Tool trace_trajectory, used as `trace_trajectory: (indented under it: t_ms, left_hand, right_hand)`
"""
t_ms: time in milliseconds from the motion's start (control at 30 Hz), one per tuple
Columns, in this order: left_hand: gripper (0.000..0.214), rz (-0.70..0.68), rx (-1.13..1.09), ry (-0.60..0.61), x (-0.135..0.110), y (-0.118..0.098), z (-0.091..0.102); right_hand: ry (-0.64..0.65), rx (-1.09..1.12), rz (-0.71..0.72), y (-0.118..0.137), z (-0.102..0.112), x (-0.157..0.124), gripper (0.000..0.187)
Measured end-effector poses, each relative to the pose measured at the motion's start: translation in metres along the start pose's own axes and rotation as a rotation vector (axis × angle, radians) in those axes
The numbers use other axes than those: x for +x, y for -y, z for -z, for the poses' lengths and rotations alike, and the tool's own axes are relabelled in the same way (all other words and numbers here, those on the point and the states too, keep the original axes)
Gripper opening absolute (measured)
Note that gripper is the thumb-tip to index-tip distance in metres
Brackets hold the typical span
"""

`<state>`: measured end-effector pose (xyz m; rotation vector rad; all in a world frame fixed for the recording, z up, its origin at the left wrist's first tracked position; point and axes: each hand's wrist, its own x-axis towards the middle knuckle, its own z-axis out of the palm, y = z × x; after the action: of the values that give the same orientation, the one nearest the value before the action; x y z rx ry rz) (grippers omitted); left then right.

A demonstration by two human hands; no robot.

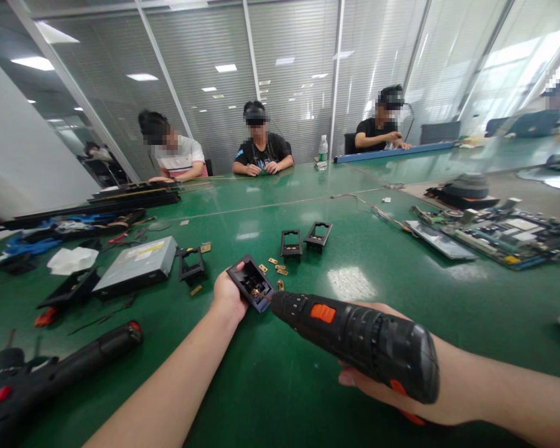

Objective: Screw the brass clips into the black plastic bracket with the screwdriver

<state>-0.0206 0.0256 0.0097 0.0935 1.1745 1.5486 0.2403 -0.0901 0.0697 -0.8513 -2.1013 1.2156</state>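
Note:
My left hand [229,296] grips a black plastic socket housing [249,277], tilted, with small brass parts inside. In my right hand [368,376] is a black and orange cordless screwdriver [350,333], its nose pointing left at the housing. The bit reaches the brass parts inside; whether it sits in a screw is too small to tell. Several small brass plates [280,267] lie just beyond the housing. Two more black frames [291,244] stand behind them, and another black frame [192,266] is left of my left hand.
On the left are a silver disc drive [137,264], a white tissue [73,261] and a black power tool [60,373]. Circuit boards [508,230] lie to the right. Across the green table [242,211] several people sit, near a water bottle [323,153] and a long blue bar [394,152].

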Motion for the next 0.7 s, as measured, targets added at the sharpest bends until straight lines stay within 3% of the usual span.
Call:
trace_trajectory:
  t_ms: [167, 700]
  left_hand:
    - [0.011, -0.045, 0.116, 0.040, 0.0015, 0.0001, 0.0010]
    - [0.010, -0.051, 0.096, 0.051, 0.0044, 0.0017, 0.0033]
  right_hand:
    - [0.027, 0.007, -0.006, 0.0010, 0.0004, 0.0020, 0.021]
    - [-0.004, -0.038, 0.001, -0.0040, -0.0009, 0.0006, 0.019]
